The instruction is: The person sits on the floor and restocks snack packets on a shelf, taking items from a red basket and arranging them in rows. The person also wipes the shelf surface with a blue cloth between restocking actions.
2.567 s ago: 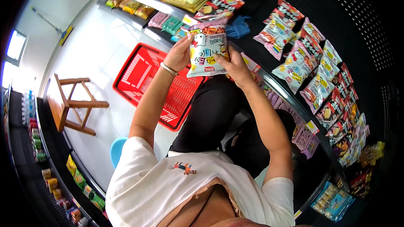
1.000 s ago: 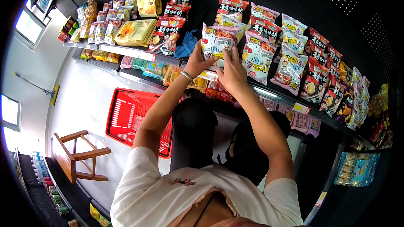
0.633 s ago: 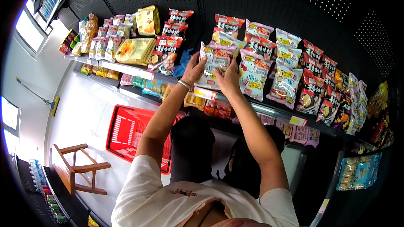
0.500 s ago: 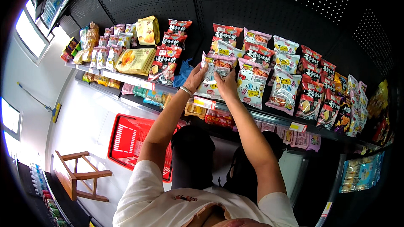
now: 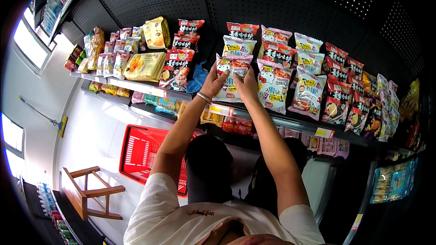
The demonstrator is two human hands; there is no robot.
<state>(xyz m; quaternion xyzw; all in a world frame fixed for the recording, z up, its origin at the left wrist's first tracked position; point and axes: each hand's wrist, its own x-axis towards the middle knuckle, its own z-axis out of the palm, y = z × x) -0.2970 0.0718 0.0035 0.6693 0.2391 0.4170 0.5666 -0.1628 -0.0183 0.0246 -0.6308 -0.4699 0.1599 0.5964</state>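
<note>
Snack bag (image 5: 230,86), pink and white, upright just right of a crumpled blue cloth (image 5: 198,77) that lies on a black shelf (image 5: 290,122). The left hand (image 5: 213,83), nearest the cloth, grips the bag's left side; the right hand (image 5: 247,86) grips its right side, both thumbs on the front. Whether its base rests on anything is unclear. Farther right of the cloth stand pale patterned bags (image 5: 274,86); just left of it, red-topped bags (image 5: 176,70). Below and left of it are a red basket (image 5: 125,149) and a wooden stool (image 5: 75,193).
</note>
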